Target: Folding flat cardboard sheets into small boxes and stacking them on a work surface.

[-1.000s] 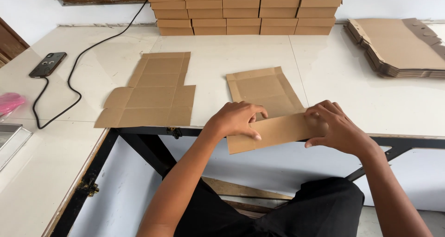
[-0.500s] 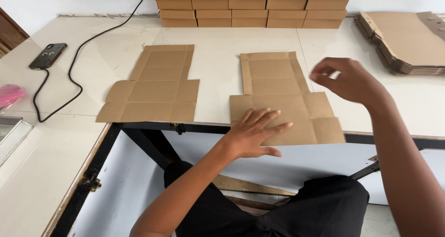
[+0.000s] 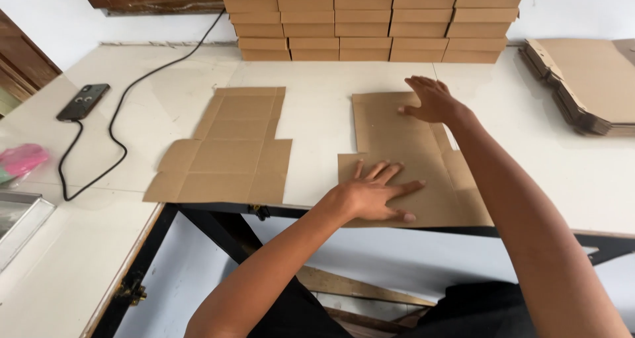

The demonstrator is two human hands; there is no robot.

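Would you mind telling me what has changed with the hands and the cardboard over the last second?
The blank was unfolded flat. The right hand let go of its near edge and reached to the far panel; the left hand now presses the near panel. The second blank, phone and box stack stayed put.

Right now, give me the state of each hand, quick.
Left hand: open, fingers spread, pressed flat on the cardboard blank.
Right hand: open, palm down on the blank's far part, holding nothing.
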